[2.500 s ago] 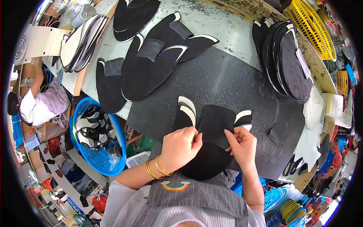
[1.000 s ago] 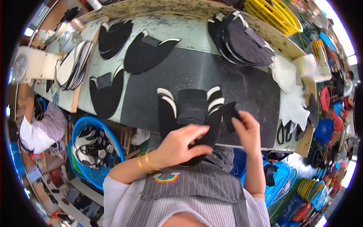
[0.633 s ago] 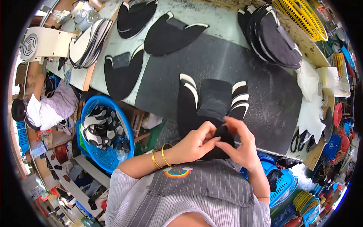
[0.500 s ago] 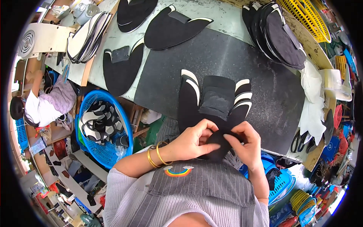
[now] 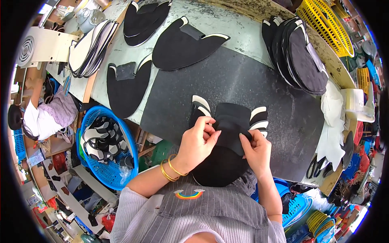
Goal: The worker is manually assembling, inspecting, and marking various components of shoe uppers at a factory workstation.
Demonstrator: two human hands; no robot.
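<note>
A stack of black shoe upper pieces with white-edged tips [image 5: 201,103] lies before me, its near end against my apron. On top is a black shoe upper [image 5: 223,166] with a rounded near end and a smooth black tongue panel [image 5: 233,115] between the tips. My left hand [image 5: 198,141] is closed at the panel's left edge, fingers curled, thumb and forefinger pinching there. At the opposite edge, my right hand [image 5: 256,152] grips with the thumb on top; its other fingers are partly hidden.
Beneath the stack lies a dark mat [image 5: 283,117]. More black uppers [image 5: 184,46] lie beyond it, with a fanned pile [image 5: 302,56] at the far right. Left of the bench stands a blue basket [image 5: 135,156] of black-and-white pieces. Scissors [image 5: 313,167] lie near the right edge. Another person [image 5: 48,115] sits at far left.
Both hands have moved from the near end of the stack up to the tongue panel's sides. The top upper now lies flatter, its rounded end showing. The whole view has shifted slightly downward.
</note>
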